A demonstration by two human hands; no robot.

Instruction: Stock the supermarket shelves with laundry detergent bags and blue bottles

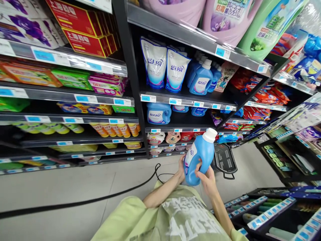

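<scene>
A blue laundry detergent bottle (pixel 207 150) with a white cap is held up in front of my body, tilted with its cap toward the upper right. My right hand (pixel 207 177) grips its handle, the fingers passing through the opening. Against the bottle's label side presses my left hand (pixel 181 164), its fingers partly hidden behind the bottle. Similar blue bottles (pixel 200 80) stand on the shelf ahead, beside white and blue refill pouches (pixel 177 68).
Black shelving (pixel 188 130) with price tags runs across the front. Large pink jugs (pixel 225 20) sit on the upper shelf. A black shopping basket (pixel 225 159) rests on the floor to the right. A black strap (pixel 100 195) crosses the left side. More shelves (pixel 265 211) stand at lower right.
</scene>
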